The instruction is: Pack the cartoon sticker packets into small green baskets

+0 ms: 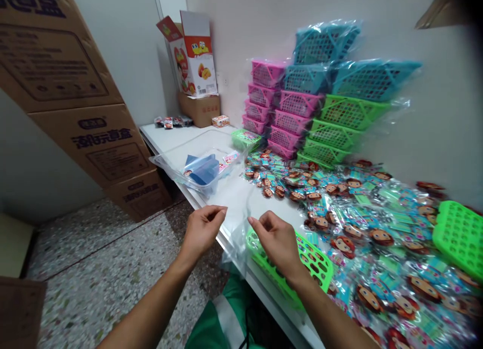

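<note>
A green plastic basket [315, 263] lies at the table's front edge, with a clear plastic bag [238, 241] around its left end. My right hand [279, 241] is above the basket, thumb and fingers closed on the thin film of the bag. Left of the bag, over the table edge, my left hand [204, 229] is closed in a pinch. Whatever it may hold is too small or too clear to make out. Flat packets with printed doll faces [343, 246] cover the table beside the basket.
Bagged pink baskets [290, 120], green baskets [337, 135] and blue baskets [326, 42] are stacked along the wall. A clear tub [166, 164] holds blue film. Another green basket [460, 238] lies at right. Cardboard boxes [109, 143] stand on the left.
</note>
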`<control>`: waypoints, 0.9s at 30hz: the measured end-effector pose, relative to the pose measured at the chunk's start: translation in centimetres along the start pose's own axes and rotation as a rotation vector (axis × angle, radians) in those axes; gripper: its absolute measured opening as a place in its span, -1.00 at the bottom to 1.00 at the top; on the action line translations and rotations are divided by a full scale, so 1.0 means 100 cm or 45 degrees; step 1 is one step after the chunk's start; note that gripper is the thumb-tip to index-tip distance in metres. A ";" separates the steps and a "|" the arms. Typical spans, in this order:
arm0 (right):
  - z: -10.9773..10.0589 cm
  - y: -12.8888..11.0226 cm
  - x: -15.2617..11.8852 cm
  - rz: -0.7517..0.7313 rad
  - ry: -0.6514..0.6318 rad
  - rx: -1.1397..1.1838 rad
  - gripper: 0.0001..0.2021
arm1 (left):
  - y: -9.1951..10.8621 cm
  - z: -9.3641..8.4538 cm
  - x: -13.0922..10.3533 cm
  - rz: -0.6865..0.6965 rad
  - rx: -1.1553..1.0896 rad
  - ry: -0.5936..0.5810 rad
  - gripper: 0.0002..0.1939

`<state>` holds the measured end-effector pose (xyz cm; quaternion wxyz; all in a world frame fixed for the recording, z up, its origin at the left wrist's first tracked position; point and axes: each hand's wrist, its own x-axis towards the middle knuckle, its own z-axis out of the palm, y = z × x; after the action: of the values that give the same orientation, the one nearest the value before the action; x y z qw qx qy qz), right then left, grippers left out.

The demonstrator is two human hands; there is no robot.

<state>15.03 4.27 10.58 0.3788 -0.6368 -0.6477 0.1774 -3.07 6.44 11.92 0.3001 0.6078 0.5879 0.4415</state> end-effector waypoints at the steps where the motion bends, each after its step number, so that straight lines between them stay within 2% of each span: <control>1: -0.004 -0.001 -0.002 -0.011 0.002 0.015 -0.62 | 0.004 -0.002 -0.003 -0.032 -0.050 -0.026 -0.73; 3: -0.013 -0.007 -0.008 -0.057 0.020 0.044 -0.65 | 0.016 -0.006 -0.011 -0.079 -0.116 -0.076 -0.72; 6: -0.027 -0.015 -0.019 -0.137 0.071 0.072 -0.69 | 0.034 -0.012 -0.027 -0.075 -0.105 -0.020 -0.74; 12: -0.044 -0.015 -0.032 -0.215 0.168 0.047 -0.73 | 0.056 -0.022 -0.042 0.238 0.101 0.272 -0.88; 14: -0.041 -0.011 -0.032 -0.216 0.181 0.016 -0.74 | 0.056 -0.021 -0.039 0.268 0.099 0.353 -0.88; 17: -0.028 -0.004 -0.032 -0.227 0.158 -0.049 -0.76 | 0.046 -0.012 -0.032 0.191 0.065 0.390 -0.87; 21: -0.009 -0.001 -0.032 -0.207 0.006 -0.098 -0.74 | 0.027 0.005 -0.024 0.035 0.016 0.274 -0.83; 23: -0.003 -0.003 -0.032 -0.192 -0.069 -0.126 -0.74 | 0.020 0.008 -0.021 -0.006 -0.011 0.238 -0.80; 25: 0.003 -0.007 -0.034 -0.224 -0.112 -0.147 -0.73 | 0.019 0.004 -0.016 -0.014 -0.019 0.301 -0.79; 27: 0.008 -0.014 -0.036 -0.285 -0.155 -0.125 -0.72 | 0.020 -0.003 -0.010 0.012 0.002 0.458 -0.79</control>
<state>13.17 0.87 10.11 0.3246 -0.5664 -0.7444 0.1403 -2.33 5.20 13.65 0.1876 0.5219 0.6295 0.5442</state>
